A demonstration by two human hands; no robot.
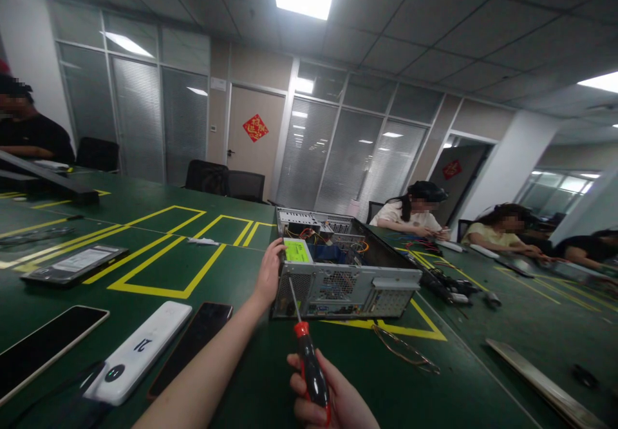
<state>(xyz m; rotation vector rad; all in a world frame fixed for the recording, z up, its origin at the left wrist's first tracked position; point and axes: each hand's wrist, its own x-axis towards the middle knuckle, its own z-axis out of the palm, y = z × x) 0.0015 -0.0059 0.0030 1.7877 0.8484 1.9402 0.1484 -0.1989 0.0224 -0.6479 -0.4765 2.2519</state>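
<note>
An open desktop computer case [347, 274] lies on the green table [261, 377], with its rear panel facing me. My left hand [268, 276] grips the case's left edge, its fingers curled over beside the power supply [296, 250] with a bright yellow-green label. Wrapped round a red and black screwdriver [315, 372], my right hand [344, 387] is closed below the case. The thin shaft points up, its tip in front of the rear panel's left perforated part; contact cannot be made out. Cables and inner parts show in the open top.
Left of my arm lie a dark phone [193, 345], a white numbered device [145, 352], another phone [48, 352] and a hard drive [74, 265]. To the right are a wire loop [408, 350], dark cables [447, 287] and a metal strip [541, 381]. Several people sit around the table.
</note>
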